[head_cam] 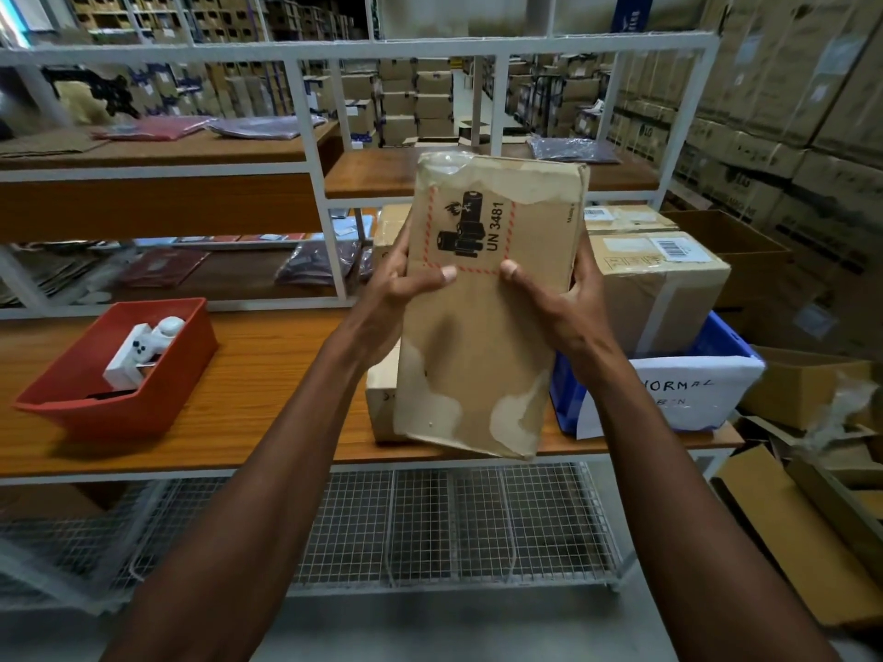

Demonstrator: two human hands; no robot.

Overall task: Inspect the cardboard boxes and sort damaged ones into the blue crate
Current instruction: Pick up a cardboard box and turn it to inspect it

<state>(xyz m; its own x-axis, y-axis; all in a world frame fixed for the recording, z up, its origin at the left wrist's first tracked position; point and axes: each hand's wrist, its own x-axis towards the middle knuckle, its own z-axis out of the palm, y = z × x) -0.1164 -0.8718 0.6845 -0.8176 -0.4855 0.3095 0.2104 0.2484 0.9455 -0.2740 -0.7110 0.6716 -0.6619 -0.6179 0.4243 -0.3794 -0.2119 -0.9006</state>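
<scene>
I hold a flat brown cardboard box (482, 336) upright in front of me, above the wooden table. It bears a black battery symbol and "UN 3481", and its surface is torn and peeled at the top edge and the lower corners. My left hand (401, 289) grips its left edge, thumb on the front face. My right hand (559, 303) grips its right edge, thumb also on the front. The blue crate (731, 336) stands on the table to the right, with a white paper sign reading "NORMAL", and holds a taped cardboard box (654, 284).
A red bin (62, 389) with white items sits at the table's left. Another cardboard box (380, 398) stands behind the held one. White shelf frames rise behind the table. Flattened cartons (802, 518) lie on the floor at right. A wire mesh shelf (430, 518) runs below.
</scene>
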